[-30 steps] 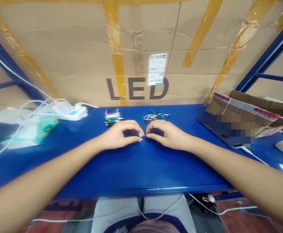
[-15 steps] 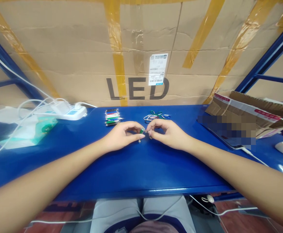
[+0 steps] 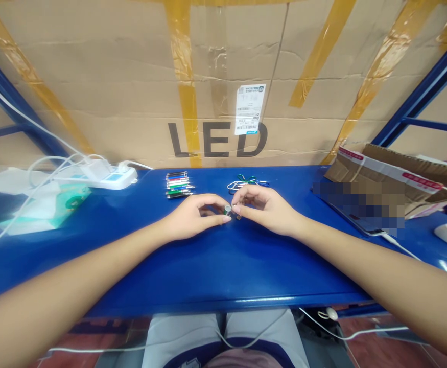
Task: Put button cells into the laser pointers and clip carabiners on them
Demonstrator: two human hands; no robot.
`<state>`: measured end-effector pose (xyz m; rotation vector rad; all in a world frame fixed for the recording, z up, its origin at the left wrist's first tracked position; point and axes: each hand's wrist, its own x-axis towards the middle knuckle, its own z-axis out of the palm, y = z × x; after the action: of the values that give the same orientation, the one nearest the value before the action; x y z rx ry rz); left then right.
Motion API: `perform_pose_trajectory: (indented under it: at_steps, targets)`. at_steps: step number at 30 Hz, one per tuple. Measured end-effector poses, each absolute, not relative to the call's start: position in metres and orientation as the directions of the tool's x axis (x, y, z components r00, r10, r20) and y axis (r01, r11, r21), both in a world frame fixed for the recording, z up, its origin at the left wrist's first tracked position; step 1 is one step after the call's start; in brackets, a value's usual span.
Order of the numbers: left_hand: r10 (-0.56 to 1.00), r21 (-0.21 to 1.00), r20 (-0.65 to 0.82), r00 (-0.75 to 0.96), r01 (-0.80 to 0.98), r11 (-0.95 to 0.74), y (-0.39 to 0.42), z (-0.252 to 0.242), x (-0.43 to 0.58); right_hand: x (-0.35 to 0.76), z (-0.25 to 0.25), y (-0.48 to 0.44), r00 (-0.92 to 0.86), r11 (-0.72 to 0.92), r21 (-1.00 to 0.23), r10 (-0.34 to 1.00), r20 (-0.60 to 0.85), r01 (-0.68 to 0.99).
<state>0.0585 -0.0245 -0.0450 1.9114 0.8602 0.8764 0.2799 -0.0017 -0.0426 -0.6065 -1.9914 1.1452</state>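
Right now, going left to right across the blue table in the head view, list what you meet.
power strip → left hand → small tube pinched at its fingertips → right hand → cardboard box

Head-worn camera, looking forward and down, close over blue table

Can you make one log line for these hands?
left hand: pinching green tube | right hand: fingertips at its silver end | surface: blue table
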Motion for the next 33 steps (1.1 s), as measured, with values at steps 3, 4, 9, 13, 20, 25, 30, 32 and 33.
perform_pose_trajectory:
  at_steps: [3,4,9,13,20,25,30,32,33]
  targets:
    - [0.807,0.86,0.272,0.523,0.244,-0.448,-0.0242,-0.0445,0.058,0.2807,-0.0424,-0.0014,-0.601,0.512,-0.858,0.701,0.384,0.049]
    - [0.802,0.848,0.284,0.526,0.252,-0.466,-0.024,-0.0445,0.0578,0.2809,-0.0425,-0.0014,-0.602,0.513,-0.857,0.7,0.384,0.051]
    - [0.783,0.808,0.31,0.539,0.284,-0.516,-0.0233,-0.0451,0.057,0.2812,-0.0424,-0.0024,-0.595,0.498,-0.865,0.713,0.371,0.056]
    - [0.775,0.802,0.32,0.545,0.279,-0.528,-0.0228,-0.0455,0.0571,0.2802,-0.0416,-0.0039,-0.586,0.517,-0.853,0.715,0.381,0.076]
    - [0.783,0.817,0.314,0.538,0.267,-0.511,-0.0244,-0.0435,0.0586,0.2783,-0.0433,-0.0041,-0.557,0.553,-0.833,0.704,0.441,0.039]
    - [0.816,0.859,0.285,0.503,0.243,-0.45,-0.0256,-0.0443,0.0604,0.2787,-0.0419,-0.0058,-0.496,0.587,-0.809,0.715,0.493,0.041]
    - [0.818,0.865,0.309,0.486,0.213,-0.454,-0.0246,-0.0465,0.0607,0.2803,-0.0369,-0.0078,-0.48,0.735,-0.672,0.624,0.617,0.089]
    - [0.809,0.853,0.338,0.481,0.207,-0.48,-0.0242,-0.0469,0.0606,0.2806,-0.0377,-0.0076,-0.498,0.773,-0.629,0.577,0.648,0.078]
    - [0.806,0.846,0.35,0.478,0.207,-0.491,-0.0241,-0.0471,0.0606,0.2805,-0.0389,-0.0074,-0.502,0.776,-0.627,0.571,0.65,0.071]
